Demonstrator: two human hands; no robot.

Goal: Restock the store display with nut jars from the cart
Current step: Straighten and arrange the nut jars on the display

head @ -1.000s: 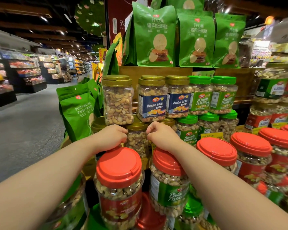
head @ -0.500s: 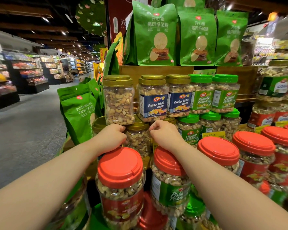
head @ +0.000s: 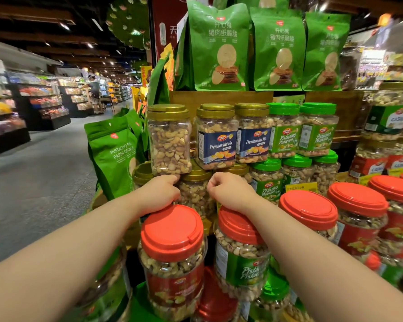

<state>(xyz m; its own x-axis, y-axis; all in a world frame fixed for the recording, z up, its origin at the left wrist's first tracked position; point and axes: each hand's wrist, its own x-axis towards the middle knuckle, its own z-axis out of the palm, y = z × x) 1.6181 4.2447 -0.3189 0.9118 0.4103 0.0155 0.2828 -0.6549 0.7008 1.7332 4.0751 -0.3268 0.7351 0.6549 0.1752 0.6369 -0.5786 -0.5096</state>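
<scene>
A clear nut jar with a gold lid [head: 196, 194] stands in the lower row of the display, under two other gold-lidded mixed-nut jars [head: 170, 145]. My left hand [head: 158, 192] grips its left side and my right hand [head: 230, 191] grips its right side, fingers curled round it. The knuckles of my left hand reach up to the base of the unlabelled jar above. Both forearms pass over red-lidded jars [head: 172, 231] in the foreground; my right wrist lies on the red lid of a pistachio jar [head: 242, 270].
Green-lidded pistachio jars [head: 284, 133] fill the shelf to the right, and more red-lidded jars [head: 308, 210] stand at the right front. Green snack bags [head: 219, 45] hang above, with another green bag [head: 113, 154] at the left. The aisle floor [head: 37, 187] runs off to the left, where a person stands far back.
Both hands have edged slightly up and forward on the gold-lidded jar. Otherwise the scene is the same.
</scene>
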